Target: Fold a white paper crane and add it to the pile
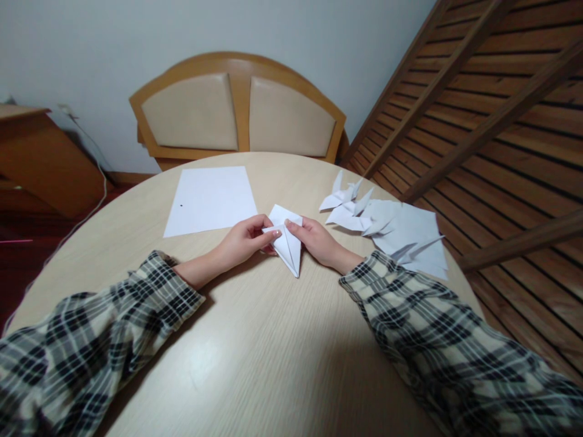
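Note:
Between both hands is a sheet of white paper folded into a kite-like origami shape (286, 243), its long point facing me. My left hand (252, 237) pinches the left corner, thumb on top and fingers partly hidden beneath. My right hand (314, 238) grips the right side, with its thumb pressed on the paper near the middle crease. The narrow lower tip hangs free of the fingers, just above or on the table; I cannot tell which.
A round wooden table (255, 352) lies below. White paper sheets (214, 197) rest at the back left. Several folded paper cranes (346, 206) stand at the right, some over more white paper (410, 221). Beyond are a wooden headboard (243, 103) and a slatted wooden panel (492, 109).

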The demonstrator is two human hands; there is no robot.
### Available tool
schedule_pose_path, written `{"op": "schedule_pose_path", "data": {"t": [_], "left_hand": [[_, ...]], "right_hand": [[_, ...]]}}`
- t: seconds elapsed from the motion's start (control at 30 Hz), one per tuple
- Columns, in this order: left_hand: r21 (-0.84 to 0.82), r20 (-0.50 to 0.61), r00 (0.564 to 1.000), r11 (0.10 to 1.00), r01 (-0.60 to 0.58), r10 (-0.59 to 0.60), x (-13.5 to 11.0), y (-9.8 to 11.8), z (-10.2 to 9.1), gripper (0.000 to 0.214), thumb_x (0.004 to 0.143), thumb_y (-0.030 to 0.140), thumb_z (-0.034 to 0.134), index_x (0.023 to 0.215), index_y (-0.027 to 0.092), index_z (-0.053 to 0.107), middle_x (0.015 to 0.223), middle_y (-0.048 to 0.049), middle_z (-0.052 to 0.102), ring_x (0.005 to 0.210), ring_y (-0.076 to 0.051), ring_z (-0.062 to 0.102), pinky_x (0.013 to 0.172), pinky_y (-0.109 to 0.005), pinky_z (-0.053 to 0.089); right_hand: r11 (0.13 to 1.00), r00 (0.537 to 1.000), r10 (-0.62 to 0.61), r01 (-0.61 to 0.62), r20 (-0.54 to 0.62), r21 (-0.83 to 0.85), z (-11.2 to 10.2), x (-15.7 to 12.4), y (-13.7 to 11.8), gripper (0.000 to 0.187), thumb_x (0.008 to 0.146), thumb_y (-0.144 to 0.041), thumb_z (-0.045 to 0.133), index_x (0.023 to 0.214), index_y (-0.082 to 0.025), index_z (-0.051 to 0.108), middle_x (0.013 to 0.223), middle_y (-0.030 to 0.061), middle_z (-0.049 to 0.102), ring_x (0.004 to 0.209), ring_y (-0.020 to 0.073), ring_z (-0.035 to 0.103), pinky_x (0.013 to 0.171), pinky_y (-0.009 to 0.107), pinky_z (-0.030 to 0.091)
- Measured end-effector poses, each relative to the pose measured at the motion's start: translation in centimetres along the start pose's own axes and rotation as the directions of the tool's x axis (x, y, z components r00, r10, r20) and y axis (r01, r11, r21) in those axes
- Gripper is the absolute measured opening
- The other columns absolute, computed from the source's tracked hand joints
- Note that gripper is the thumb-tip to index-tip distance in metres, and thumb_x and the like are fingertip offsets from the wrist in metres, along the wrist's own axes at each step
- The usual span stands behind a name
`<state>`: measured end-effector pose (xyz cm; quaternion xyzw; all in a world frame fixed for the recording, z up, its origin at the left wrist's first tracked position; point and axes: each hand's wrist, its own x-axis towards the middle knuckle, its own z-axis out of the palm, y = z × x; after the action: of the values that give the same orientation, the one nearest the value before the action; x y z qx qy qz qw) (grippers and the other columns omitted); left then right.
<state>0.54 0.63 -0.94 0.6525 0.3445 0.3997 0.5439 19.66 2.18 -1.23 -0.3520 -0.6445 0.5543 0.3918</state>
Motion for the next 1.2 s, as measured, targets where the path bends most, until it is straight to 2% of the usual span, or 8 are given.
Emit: {"op": "schedule_pose_path", "data": {"t": [0.2,0.57,0.8,1.2], "left_hand": [[0.061,-0.035,0.999,0.998,-0.024,0.027,-0.03,0.28,0.0,0.023,0.083,0.034,0.066,0.078,0.015,0.054,0.066,0.0017,0.059,0.057,-0.008,0.058,0.054,-0.019,0.048],[0.098,-0.054,0.996,0.993,-0.063,0.068,-0.15,0.31,-0.07,0.024,0.083,0.033,0.067,0.076,0.016,0.052,0.062,0.0023,0.06,0.054,-0.008,0.057,0.052,-0.019,0.045],[-0.02,-0.09,0.993,0.996,-0.083,0.081,-0.14,0.25,0.1,0.026,0.079,0.028,0.071,0.081,0.018,0.047,0.062,0.0044,0.059,0.052,-0.008,0.058,0.049,-0.018,0.047],[0.012,-0.122,0.987,0.994,-0.105,0.106,-0.21,0.58,0.22,0.023,0.083,0.031,0.068,0.079,0.018,0.049,0.061,0.0035,0.058,0.051,-0.008,0.057,0.048,-0.018,0.046]], "right_hand": [[1.0,1.0,-0.018,0.018,0.01,0.007,0.08,-0.07,-0.15,0.04,0.08,-0.055,0.061,0.08,-0.016,0.058,0.069,-0.0006,0.058,0.064,0.0114,0.049,0.06,0.026,0.04],[1.0,1.0,-0.017,0.016,0.019,0.017,0.17,-0.15,-0.38,0.043,0.079,-0.059,0.061,0.078,-0.017,0.056,0.069,-0.0005,0.056,0.062,0.0115,0.047,0.058,0.026,0.039],[1.0,1.0,-0.009,0.009,0.016,0.017,0.19,-0.12,-0.45,0.044,0.078,-0.061,0.061,0.078,-0.017,0.056,0.068,-0.0001,0.056,0.062,0.0118,0.047,0.058,0.026,0.039],[1.0,0.998,0.012,-0.011,0.054,-0.017,0.28,-0.48,-0.7,0.047,0.08,-0.064,0.055,0.075,-0.018,0.052,0.058,-0.0033,0.05,0.048,0.0092,0.044,0.044,0.023,0.034]]}}
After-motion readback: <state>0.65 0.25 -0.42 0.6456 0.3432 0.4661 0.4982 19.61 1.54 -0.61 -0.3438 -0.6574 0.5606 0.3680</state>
